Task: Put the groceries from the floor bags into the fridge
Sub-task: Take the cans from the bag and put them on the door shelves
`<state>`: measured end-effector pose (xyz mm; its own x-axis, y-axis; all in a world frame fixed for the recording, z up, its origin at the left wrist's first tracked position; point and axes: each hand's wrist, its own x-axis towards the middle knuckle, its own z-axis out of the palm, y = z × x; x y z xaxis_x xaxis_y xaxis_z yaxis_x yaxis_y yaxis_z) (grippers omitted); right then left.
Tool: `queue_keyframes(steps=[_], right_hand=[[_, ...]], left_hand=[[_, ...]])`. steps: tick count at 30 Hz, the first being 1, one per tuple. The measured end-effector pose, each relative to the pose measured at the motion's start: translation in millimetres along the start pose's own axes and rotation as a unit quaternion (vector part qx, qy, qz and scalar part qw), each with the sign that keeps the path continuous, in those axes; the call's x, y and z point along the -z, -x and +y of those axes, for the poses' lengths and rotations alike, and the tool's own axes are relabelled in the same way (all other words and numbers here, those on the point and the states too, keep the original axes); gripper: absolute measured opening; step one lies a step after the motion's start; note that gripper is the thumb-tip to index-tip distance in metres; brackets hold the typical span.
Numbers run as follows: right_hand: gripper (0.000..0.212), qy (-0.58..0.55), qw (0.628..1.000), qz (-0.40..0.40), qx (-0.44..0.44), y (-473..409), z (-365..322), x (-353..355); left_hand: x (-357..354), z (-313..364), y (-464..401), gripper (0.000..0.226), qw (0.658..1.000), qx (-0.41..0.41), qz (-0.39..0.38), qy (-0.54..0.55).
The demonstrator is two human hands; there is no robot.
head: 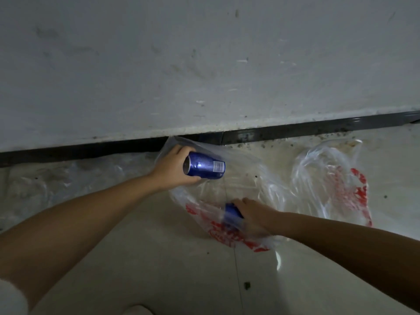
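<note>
One blue can [205,167] is held in the left hand [173,168], fingers curled round its body; it lies sideways above the floor [136,258], its long axis running left to right. A second blue can [232,213], blurred, is gripped by the right hand [254,214] inside the clear red-printed bag [329,185]. Two cans are counted.

Near me the floor [136,258] lies bare, so my arms have open room there. Ahead, the wall [204,64] and its dark baseboard [295,130] block any reach. A crumpled plastic bag [329,189] spreads over the floor's right part, and another clear bag [56,178] lies along the baseboard at left.
</note>
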<state>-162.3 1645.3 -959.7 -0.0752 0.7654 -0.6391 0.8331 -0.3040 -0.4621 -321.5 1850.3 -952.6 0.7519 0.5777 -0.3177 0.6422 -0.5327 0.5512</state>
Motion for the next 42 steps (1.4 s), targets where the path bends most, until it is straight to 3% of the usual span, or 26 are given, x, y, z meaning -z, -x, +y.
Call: queue_keyframes(steps=[3, 7, 11, 17, 22, 26, 28, 29, 32, 34, 36, 39, 40, 42], right_hand=[[0.07, -0.147, 0.985, 0.065, -0.062, -2.2, 13.5, 22.6], [0.078, -0.343, 0.922, 0.17, -0.065, 4.1, 20.8, 53.7], [0.081, -0.382, 0.893, 0.235, -0.051, 0.4, 24.6, 58.3], [0.074, -0.408, 0.879, 0.237, -0.066, -3.8, 21.5, 57.7], [0.064, -0.58, 0.777, 0.234, -0.07, 18.2, -1.6, 64.9], [0.078, -0.666, 0.714, 0.197, -0.094, 43.5, -16.0, 72.3], [0.085, -0.658, 0.72, 0.189, -0.111, 51.4, -19.0, 74.8], [0.087, -0.63, 0.745, 0.186, -0.116, 52.6, -19.9, 76.2], [0.095, -0.441, 0.872, 0.162, -0.14, 36.9, -14.9, 80.9], [0.099, -0.352, 0.916, 0.109, -0.16, 18.7, -8.4, 82.0], [0.096, -0.379, 0.904, 0.051, -0.193, 3.9, -1.2, 84.0], [0.088, -0.53, 0.813, -0.013, -0.241, 4.7, -0.6, 95.9], [0.087, -0.541, 0.803, -0.019, -0.248, 10.7, -3.1, 100.2], [0.082, -0.496, 0.833, -0.016, -0.246, 27.5, -12.3, 111.1]], left_hand=[[3.2, 7.9, 3.5, 0.079, 0.999, 0.012, 0.031, 0.02], [-0.3, 15.6, 6.8, 0.08, 0.998, 0.026, 0.047, 0.015], [-18.1, 24.3, 5.9, 0.073, 0.987, 0.032, 0.087, 0.129], [-33.6, 40.2, -1.0, 0.076, 0.945, 0.123, 0.107, 0.283], [-24.5, 67.6, 13.5, 0.069, 0.902, 0.201, 0.113, 0.366], [-13.0, 91.6, 38.6, 0.062, 0.877, 0.227, 0.093, 0.412], [-12.0, 97.1, 46.0, 0.065, 0.874, 0.235, 0.096, 0.414], [-12.7, 97.9, 48.2, 0.067, 0.874, 0.236, 0.095, 0.413], [-18.3, 93.8, 48.6, 0.068, 0.883, 0.226, 0.105, 0.398], [-21.1, 88.5, 43.3, 0.066, 0.89, 0.22, 0.119, 0.382], [-20.2, 85.5, 37.8, 0.068, 0.887, 0.22, 0.139, 0.381], [-12.3, 89.2, 39.9, 0.072, 0.873, 0.226, 0.16, 0.402], [-6.8, 94.3, 45.0, 0.071, 0.871, 0.226, 0.159, 0.405], [9.6, 109.9, 59.2, 0.063, 0.872, 0.224, 0.156, 0.407]])
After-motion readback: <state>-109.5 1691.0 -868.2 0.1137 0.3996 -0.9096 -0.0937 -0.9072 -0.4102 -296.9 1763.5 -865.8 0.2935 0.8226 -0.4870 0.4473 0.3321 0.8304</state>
